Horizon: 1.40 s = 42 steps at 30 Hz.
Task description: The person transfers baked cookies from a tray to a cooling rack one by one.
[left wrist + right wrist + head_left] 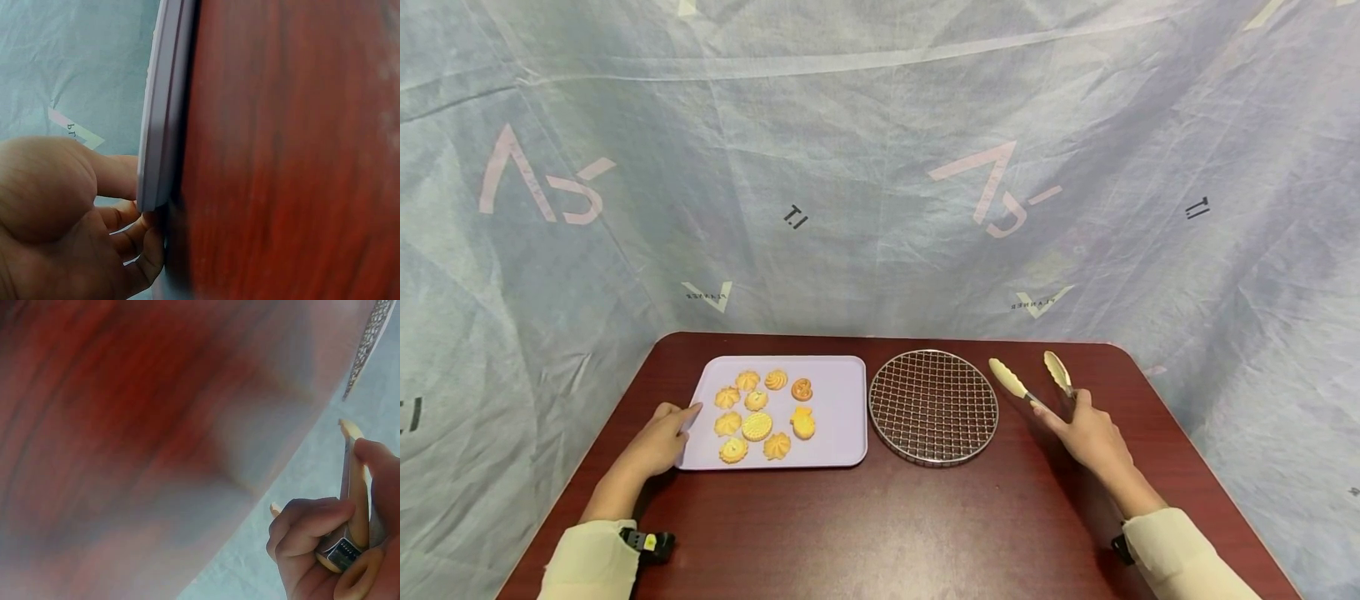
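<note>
Cookies [757, 427], ten in all, lie spread on a pale lilac tray [838, 412], mostly over its left half and middle, with the right end bare. The tray lies flat on the left side of a dark red table [865, 533]. The left hand [660, 439] pinches the tray's left edge, thumb on the rim and the other fingers bent below it, as the left wrist view shows. Just right of the tray is a round wire rack [934, 406], with nothing on it. Farther right, the right hand [1093, 435] grips a pair of tongs [1009, 379], whose two cream tips are spread well apart and point to the far side, holding nothing between them. The left tip is near the rack's right rim. A grey printed cloth [850, 208] hangs beyond the table's far edge.
</note>
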Tool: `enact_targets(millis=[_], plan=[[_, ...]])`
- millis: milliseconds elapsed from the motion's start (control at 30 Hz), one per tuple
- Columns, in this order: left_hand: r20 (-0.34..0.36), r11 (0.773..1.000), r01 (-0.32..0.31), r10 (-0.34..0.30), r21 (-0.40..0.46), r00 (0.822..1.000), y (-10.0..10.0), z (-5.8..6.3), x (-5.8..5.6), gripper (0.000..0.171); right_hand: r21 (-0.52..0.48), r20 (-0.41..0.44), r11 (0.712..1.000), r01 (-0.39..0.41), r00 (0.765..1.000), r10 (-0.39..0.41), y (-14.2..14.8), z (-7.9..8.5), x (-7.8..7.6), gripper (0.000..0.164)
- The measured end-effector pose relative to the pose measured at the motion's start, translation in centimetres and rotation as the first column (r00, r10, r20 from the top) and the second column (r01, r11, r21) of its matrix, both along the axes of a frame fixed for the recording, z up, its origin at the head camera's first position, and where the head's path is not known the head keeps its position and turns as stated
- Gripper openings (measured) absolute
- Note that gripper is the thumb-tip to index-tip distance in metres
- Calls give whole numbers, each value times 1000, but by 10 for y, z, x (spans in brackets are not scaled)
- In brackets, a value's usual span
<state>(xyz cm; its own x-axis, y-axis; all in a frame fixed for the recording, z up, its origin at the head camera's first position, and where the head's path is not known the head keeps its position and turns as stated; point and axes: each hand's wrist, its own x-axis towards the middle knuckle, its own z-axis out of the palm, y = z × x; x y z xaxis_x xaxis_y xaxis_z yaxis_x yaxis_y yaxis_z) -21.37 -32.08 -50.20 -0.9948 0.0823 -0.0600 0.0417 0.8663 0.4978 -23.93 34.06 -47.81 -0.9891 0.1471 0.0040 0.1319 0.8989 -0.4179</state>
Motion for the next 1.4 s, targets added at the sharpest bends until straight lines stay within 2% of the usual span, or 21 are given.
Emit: enact_targets(millis=[500,767,900,1133,1400], plan=[[-5,1000,-4,4,7,1000,0,1,0,51,37,-32,997,-62,997,64,-23,12,6,98],[6,1000,10,-10,17,1000,-4,3,-1,50,38,-38,994,-106,993,107,-35,16,10,95],[-13,999,30,-29,33,999,-7,3,-2,49,38,-49,991,-130,990,132,-42,19,12,93],[-47,986,89,-83,139,995,-18,0,-1,50,50,-74,979,-198,977,201,-59,24,16,86],[-34,968,85,-80,236,996,-25,-7,-1,50,70,-106,961,-266,956,272,-79,23,20,81]])
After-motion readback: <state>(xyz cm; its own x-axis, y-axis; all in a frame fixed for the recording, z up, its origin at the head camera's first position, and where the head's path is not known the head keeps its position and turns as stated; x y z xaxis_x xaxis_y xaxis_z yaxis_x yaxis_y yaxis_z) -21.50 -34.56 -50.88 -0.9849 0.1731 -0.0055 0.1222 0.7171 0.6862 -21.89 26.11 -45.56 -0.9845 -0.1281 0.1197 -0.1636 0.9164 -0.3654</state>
